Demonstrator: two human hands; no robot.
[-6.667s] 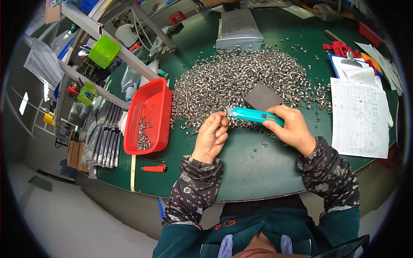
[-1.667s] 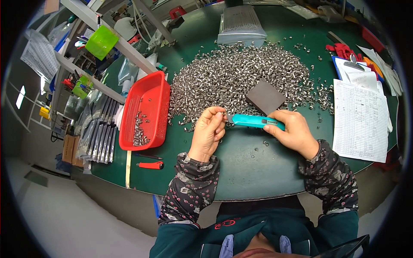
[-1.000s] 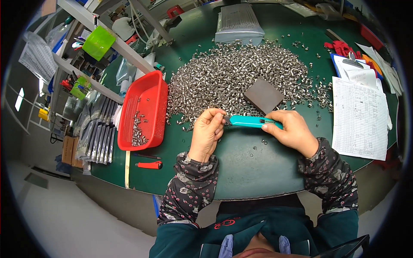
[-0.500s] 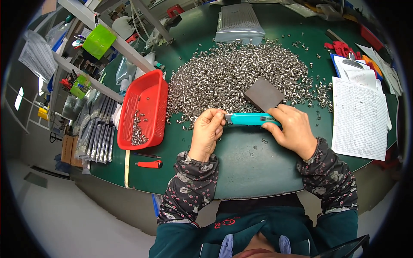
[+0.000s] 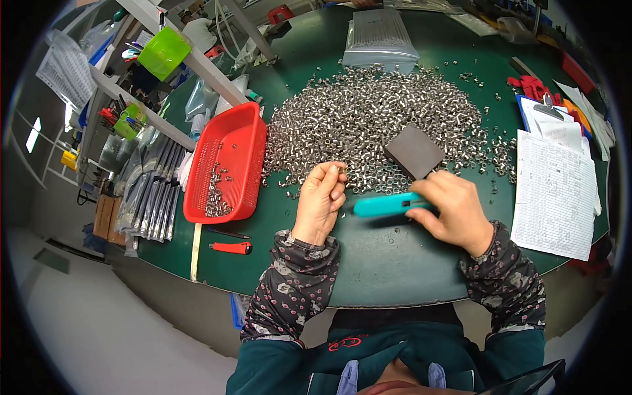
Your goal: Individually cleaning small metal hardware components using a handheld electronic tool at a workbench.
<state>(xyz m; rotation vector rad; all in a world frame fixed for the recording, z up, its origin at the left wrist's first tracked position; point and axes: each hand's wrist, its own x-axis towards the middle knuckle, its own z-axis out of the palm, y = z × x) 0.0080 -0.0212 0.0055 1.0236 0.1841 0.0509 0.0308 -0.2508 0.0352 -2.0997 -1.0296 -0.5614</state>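
My left hand [image 5: 318, 201] is closed in a pinch, with a small metal ring [image 5: 343, 170] at its fingertips, in front of the heap. Gripped in my right hand [image 5: 456, 209] is a teal utility knife [image 5: 384, 206], pointing left and smeared by motion. Its tip stands a little apart from my left fingers. Beyond both hands spreads a wide heap of small silvery metal rings [image 5: 368, 112]. A dark square block [image 5: 415, 151] rests at the heap's near right edge, just above my right hand.
On the left stands a red basket [image 5: 260, 158] with some rings inside. A red utility knife [image 5: 232, 248] and a pen [image 5: 229, 233] lie near it. Written sheets [image 5: 553, 197] and a clipboard [image 5: 546, 108] are at right. Bagged tubes [image 5: 380, 36] lie behind the heap.
The teal utility knife has drawn away from my left fingertips and dropped slightly toward me. My left hand keeps its pinch. The whole view has shifted a little.
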